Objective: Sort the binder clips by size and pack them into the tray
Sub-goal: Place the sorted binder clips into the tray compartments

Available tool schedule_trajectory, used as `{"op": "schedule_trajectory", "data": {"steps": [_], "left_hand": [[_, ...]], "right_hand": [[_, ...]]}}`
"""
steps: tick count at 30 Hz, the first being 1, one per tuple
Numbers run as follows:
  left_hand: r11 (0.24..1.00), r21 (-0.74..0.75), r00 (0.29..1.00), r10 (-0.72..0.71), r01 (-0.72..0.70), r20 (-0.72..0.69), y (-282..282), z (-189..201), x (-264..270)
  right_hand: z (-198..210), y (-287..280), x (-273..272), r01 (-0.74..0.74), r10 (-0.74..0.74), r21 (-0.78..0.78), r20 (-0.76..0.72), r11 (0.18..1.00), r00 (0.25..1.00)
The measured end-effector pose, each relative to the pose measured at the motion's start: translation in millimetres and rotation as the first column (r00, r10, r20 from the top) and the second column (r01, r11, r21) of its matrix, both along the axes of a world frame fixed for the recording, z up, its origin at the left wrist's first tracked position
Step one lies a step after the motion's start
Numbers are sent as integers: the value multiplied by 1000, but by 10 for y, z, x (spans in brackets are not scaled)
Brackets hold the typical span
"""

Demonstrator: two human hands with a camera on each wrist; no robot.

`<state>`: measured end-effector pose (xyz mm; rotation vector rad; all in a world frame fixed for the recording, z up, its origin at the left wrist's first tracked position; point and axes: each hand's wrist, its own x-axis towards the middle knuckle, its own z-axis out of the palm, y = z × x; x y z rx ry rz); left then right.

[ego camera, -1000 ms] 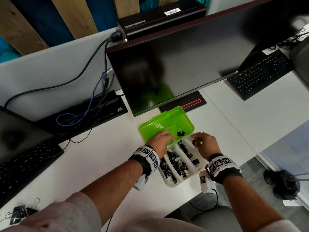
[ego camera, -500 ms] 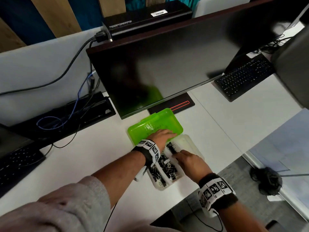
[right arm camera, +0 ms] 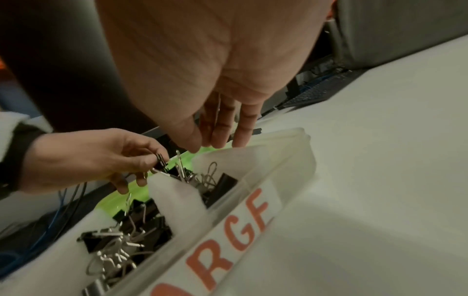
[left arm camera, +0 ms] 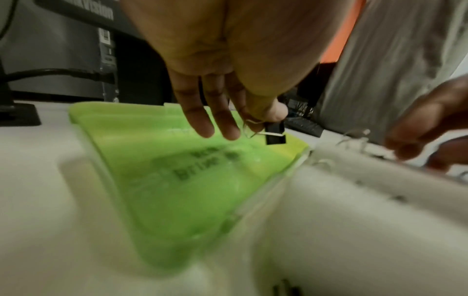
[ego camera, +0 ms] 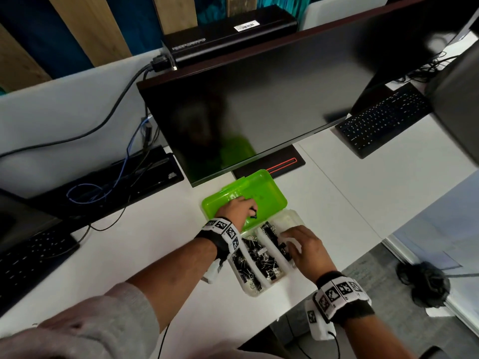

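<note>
Nearest the person, the right hand (ego camera: 302, 248) rests over the right side of the clear divided tray (ego camera: 295, 220), fingers straight and relaxed, holding nothing; half a second ago it reached across the middle compartments, and it has since shifted to the compartment by the right wall, whose outer face bears an orange label ending in "RGE". The tray's long compartments already hold heaps of black binder clips (ego camera: 255, 256), so the sorting looks well advanced. Just beyond, the left hand (ego camera: 234, 209) hovers over the open green lid (ego camera: 269, 191), pinching a single small binder clip (left arm camera: 275, 133) by its wire handles between thumb and forefinger, the other fingers straight. A second ago a clip lay loose on the lid near that hand; now the lid shows bare and the clip hangs clear of it, which suggests that the last stray piece has been picked up and needs only dropping into its size's compartment. Farther back stand the monitor (ego camera: 259, 99) and, far right, a black keyboard (ego camera: 381, 120).
</note>
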<state>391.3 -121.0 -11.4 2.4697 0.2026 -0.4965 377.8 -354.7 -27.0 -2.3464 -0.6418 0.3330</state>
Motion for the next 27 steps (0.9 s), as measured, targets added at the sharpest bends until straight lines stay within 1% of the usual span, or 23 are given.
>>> {"op": "schedule_trajectory", "data": {"steps": [2,4,5,6,8,10,12,15,18,20,21,23,25,27], "left_hand": [[993,-96,996,-62,68,65,-91,93,-42],[963,-183,979,-181,196,96,-262,196,-110],[946,-190,964,-246,261,102,-353,216,-148],[934,-163,947,-301,317,112,-434,203,-172],[931,-88,933,-345,354,104,-542,168,-232],[953,-63,947,-286,298,145,-563,132,-291],[961,-52,950,-259,272,174,-535,122,-336],[974,-67,951,-196,217,240,-430,133,-421],[989,-87,947,-88,121,310,-223,194,-575],[993,-103,939,-24,63,343,-33,246,-764],[993,-114,934,12,31,356,83,251,-897],[992,-118,929,76,-35,362,280,202,-1144],[983,-105,918,178,-150,353,591,154,-1554],[955,-82,890,296,-285,347,902,113,-2050]], "right_hand": [[-1,-1,2,118,-116,75,-26,990,993],[-10,6,16,166,-162,80,-54,983,985],[-12,13,27,170,-166,71,-67,983,984],[-12,24,38,172,-167,62,-79,983,983],[-1,49,45,173,-168,46,-83,984,982],[18,72,32,163,-161,26,-60,986,985],[29,90,13,138,-138,-5,-35,990,990],[21,96,-29,86,-86,-56,-13,995,996],[45,120,-54,103,-103,-98,8,990,995],[102,256,-55,120,-115,-94,54,988,992],[131,394,-74,105,-98,-84,81,991,992],[173,692,-125,21,-11,-82,114,996,993],[198,1167,-306,-168,175,-72,122,983,977],[194,1640,-566,-371,376,-61,95,926,922]]}}
